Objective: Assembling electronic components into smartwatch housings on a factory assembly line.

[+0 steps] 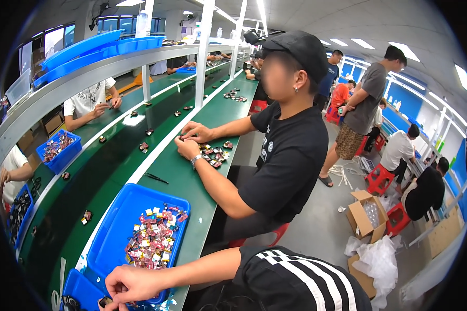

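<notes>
The near person's right hand [135,284] bends low by a corner of the blue tray [110,236], fingers curled close; whether they grip anything I can't tell, nor what the left hand's fingers do. Small circuit pieces [153,238] lie heaped in the tray on the green bench [180,182]. Beyond it lie black tweezers [156,178].

Bare strip of worktop [196,196] beyond the large blue tray [113,228]
Tweezers [156,178] and a co-worker's forearm [213,181] hem it in.
</notes>
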Available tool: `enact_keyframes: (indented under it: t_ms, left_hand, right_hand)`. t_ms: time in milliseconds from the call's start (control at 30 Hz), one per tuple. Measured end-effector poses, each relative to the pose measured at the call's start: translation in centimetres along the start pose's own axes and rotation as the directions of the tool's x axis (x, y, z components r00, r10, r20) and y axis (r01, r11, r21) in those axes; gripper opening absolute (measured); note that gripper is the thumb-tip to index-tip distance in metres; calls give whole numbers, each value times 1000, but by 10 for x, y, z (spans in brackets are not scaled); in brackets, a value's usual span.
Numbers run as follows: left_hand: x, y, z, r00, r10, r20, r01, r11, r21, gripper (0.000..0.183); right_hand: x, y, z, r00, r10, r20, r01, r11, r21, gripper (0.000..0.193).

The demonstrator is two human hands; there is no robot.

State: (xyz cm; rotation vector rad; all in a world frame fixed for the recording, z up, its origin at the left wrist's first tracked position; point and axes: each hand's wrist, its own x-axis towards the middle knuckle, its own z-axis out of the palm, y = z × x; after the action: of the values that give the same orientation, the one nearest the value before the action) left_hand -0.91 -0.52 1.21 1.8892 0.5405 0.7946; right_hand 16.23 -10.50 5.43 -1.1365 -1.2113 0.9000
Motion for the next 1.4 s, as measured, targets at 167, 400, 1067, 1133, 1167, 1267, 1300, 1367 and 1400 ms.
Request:
enact_keyframes:
  t_ms: [167,400,1067,1133,1167,1267,1300,1367,1400]
  left_hand:
    - [1,4,0,987,136,88,-144,986,90,10]
    - [3,-14,-11,952,191,239,-218,972,91,7]
    - [10,25,-9,942,-197,-272,218,975,48,34]
    - [7,1,-16,933,-219,-286,197,975,-107,30]
    - [7,3,-10,923,-218,-318,165,969,-186,30]
    - [1,2,-7,859,-411,-305,211,827,-521,20]
    - [7,1,-5,891,-386,-240,226,834,-503,16]
    - [12,4,5,902,-367,-228,207,830,-518,15]
    - [17,-1,7,935,-298,-191,207,898,-387,16]
  right_hand:
    - [3,14,-5,997,-73,-19,72,995,-72,12]
    - [5,44,-9,955,263,140,-275,958,79,15]
    - [42,38,26,921,-335,-199,307,938,-158,15]
    - [40,31,36,940,-333,-77,318,934,-160,16]
    - [40,39,35,943,-329,-52,316,932,-180,22]
    - [37,24,43,998,0,60,3,999,-41,39]
    - [35,31,36,998,1,66,2,999,-37,39]
    - [31,29,24,997,-9,82,30,966,-258,45]
    - [26,30,12,994,-105,34,110,919,-379,45]
